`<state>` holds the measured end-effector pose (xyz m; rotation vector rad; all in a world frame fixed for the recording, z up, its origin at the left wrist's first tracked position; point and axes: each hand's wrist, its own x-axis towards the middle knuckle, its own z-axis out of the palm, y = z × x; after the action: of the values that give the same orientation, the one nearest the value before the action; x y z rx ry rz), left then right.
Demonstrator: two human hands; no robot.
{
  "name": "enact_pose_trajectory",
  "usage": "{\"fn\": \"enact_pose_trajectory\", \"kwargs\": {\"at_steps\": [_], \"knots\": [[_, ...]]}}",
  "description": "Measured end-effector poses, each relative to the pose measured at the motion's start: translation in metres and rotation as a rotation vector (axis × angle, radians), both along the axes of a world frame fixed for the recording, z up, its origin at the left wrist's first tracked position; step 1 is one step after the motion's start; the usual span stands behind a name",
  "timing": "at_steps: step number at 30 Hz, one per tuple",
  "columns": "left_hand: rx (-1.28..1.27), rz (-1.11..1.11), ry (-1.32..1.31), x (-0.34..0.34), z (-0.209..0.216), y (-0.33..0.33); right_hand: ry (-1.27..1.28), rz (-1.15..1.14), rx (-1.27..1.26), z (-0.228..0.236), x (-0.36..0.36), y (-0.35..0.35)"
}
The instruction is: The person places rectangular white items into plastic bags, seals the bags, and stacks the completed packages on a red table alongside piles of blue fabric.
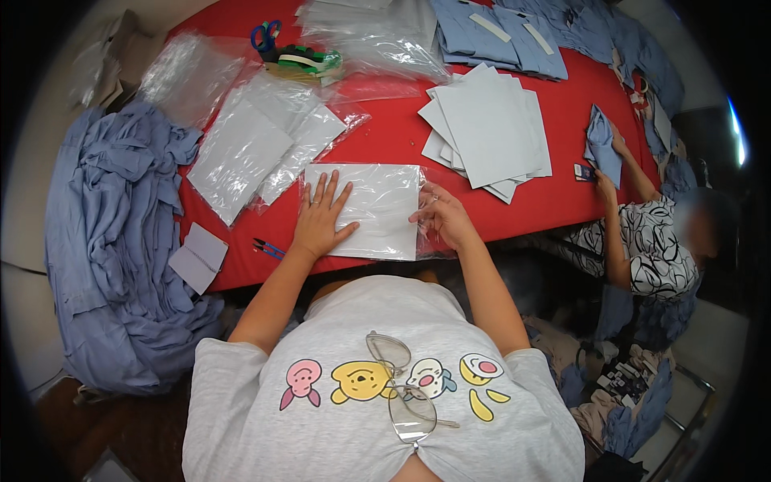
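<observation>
A white sheet of card (376, 197) lies inside a clear plastic bag (377, 255) at the table's front edge, right before me. My left hand (323, 221) rests flat on the bag's left side, fingers spread. At the right end, my right hand (443, 218) has its fingers bent around the loose clear plastic beyond the card's edge. Beside it, to the upper right, is a fanned pile of white cards (490, 128). More bagged white sheets (245, 149) lie to the upper left of my left hand.
Thread snips (268, 249) and a spiral notebook (198, 259) lie at the table's left edge. Blue garments (104, 257) hang in a heap at left. Scissors (265, 36), a tape dispenser (303, 60) and folded blue shirts (498, 40) lie farther back. Another person (654, 249) holds blue cloth at right.
</observation>
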<state>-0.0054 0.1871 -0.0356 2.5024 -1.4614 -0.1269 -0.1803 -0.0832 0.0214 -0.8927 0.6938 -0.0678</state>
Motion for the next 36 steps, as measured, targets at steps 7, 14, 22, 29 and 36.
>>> {"fn": "enact_pose_trajectory", "kwargs": {"at_steps": [7,14,22,29,36], "knots": [[0.003,0.014,0.021,-0.007,0.004,0.004,0.125,0.241,-0.192,-0.025,-0.017,-0.009],[-0.021,0.091,0.0,-0.007,-0.002,0.013,0.317,0.074,-0.726,0.008,-0.049,-0.049],[-0.03,0.181,0.028,-0.02,0.01,-0.007,0.133,-0.463,-0.708,0.057,-0.125,-0.19],[0.036,-0.204,0.1,-0.051,0.026,-0.075,0.354,-0.433,-0.705,-0.027,-0.077,-0.132],[0.086,-0.159,0.11,-0.066,0.005,-0.084,0.254,-0.018,-1.631,-0.05,-0.068,-0.017]]}}
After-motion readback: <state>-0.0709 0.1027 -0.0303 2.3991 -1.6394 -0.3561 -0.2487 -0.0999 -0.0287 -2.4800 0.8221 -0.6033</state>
